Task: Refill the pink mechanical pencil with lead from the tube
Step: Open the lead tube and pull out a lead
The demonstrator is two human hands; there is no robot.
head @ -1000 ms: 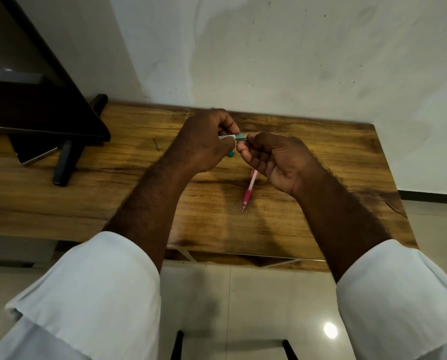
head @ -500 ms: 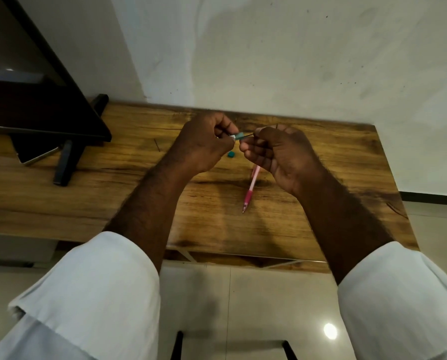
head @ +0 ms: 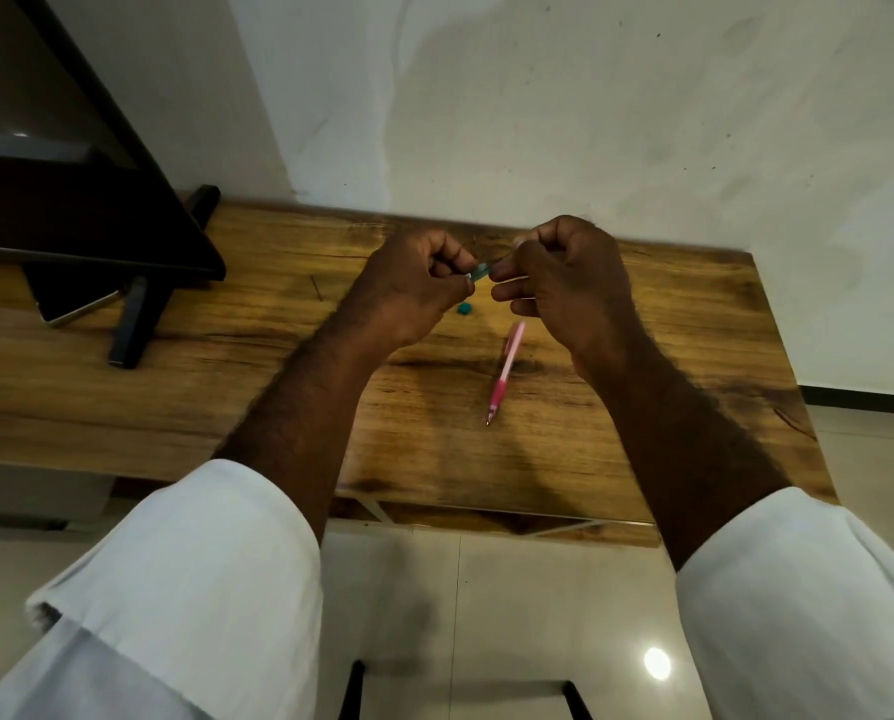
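Note:
The pink mechanical pencil (head: 505, 372) lies on the wooden table (head: 226, 387), tip toward me, below my hands and untouched. My left hand (head: 413, 288) pinches the small teal lead tube (head: 478, 273), held above the table. My right hand (head: 564, 283) is curled right beside the tube's open end, thumb and forefinger pinched together on a thin dark lead (head: 499, 260) that runs out of the tube. A small teal cap (head: 464, 308) sits on the table just under my left hand.
A black tablet stand (head: 138, 314) with a dark screen (head: 86, 220) occupies the table's left side, a phone (head: 78, 309) lying beneath it. A white wall runs behind the table. Tiled floor and a dark stool frame (head: 460, 688) are below.
My right hand has lifted and drawn slightly right, away from the tube, uncovering more of the pencil on the table. My left hand keeps holding the tube.

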